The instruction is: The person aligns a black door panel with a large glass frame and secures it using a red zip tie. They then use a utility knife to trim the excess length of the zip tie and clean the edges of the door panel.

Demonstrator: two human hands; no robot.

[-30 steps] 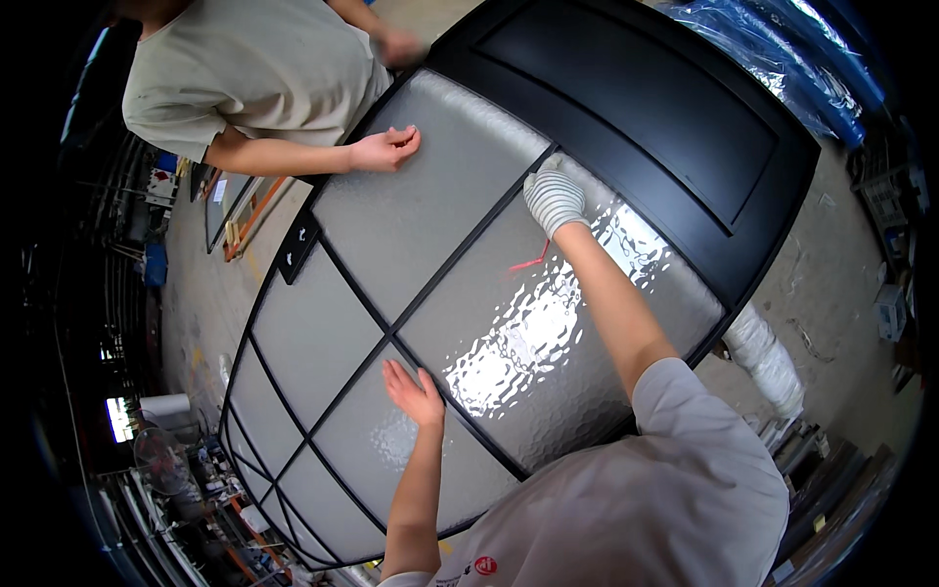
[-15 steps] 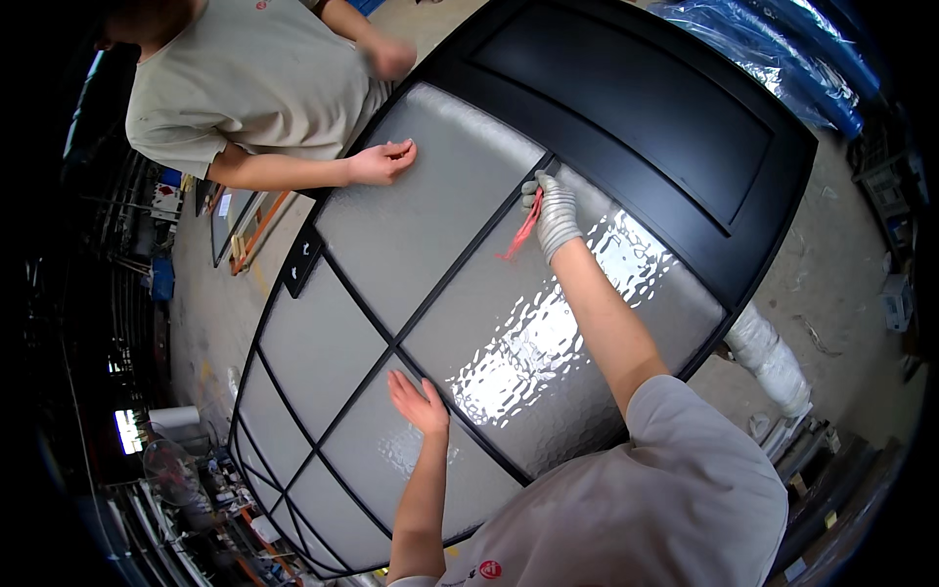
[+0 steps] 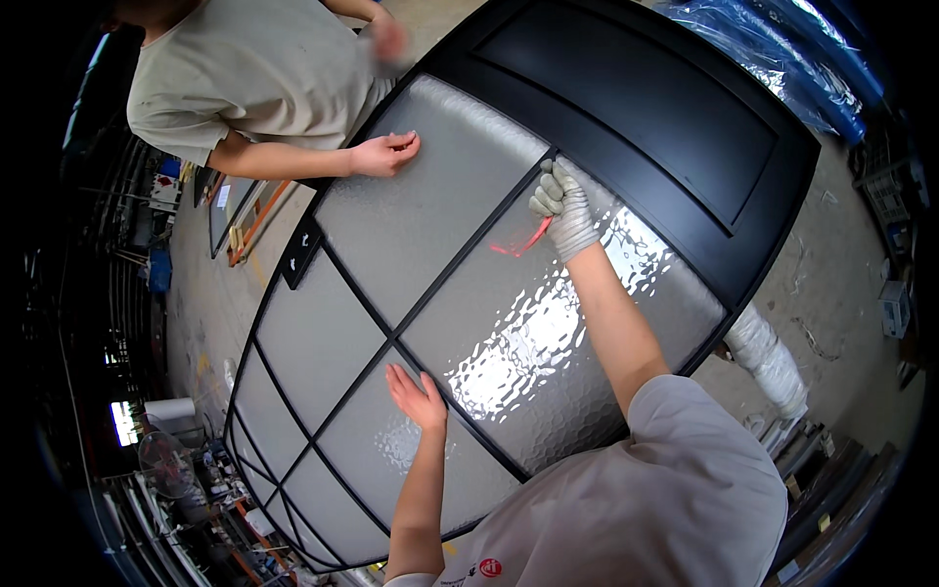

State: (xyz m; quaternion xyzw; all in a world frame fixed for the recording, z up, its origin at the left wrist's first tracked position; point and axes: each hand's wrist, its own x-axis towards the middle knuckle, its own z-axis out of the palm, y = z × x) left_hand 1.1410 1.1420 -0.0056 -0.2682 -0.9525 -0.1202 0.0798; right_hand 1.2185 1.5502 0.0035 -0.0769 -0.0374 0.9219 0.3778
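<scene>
A large black door panel with textured glass panes (image 3: 430,196) lies flat before me, divided by narrow black bars (image 3: 460,267). My right hand (image 3: 564,205), in a light grey glove, is closed in a fist near the far end of the middle bar, where it meets the solid black section (image 3: 626,88). From under that fist hangs a thin red strip (image 3: 538,235) with a ragged end; whatever else the fist holds is hidden. Bare and with fingers stretched, my left hand (image 3: 418,399) rests at the glass beside a crossing of the bars.
Across the panel a co-worker (image 3: 264,88) stands with one hand (image 3: 386,155) over the glass; the other is blurred. A black bracket plate (image 3: 302,252) sits at the left edge. Blue plastic-wrapped goods (image 3: 782,59) lie far right, a wrapped roll (image 3: 768,360) nearer, a fan (image 3: 166,465) lower left.
My right fist has turned and shifted slightly right, and less of the red strip shows. My left hand stays nearly in place. The co-worker's blurred hand has moved up.
</scene>
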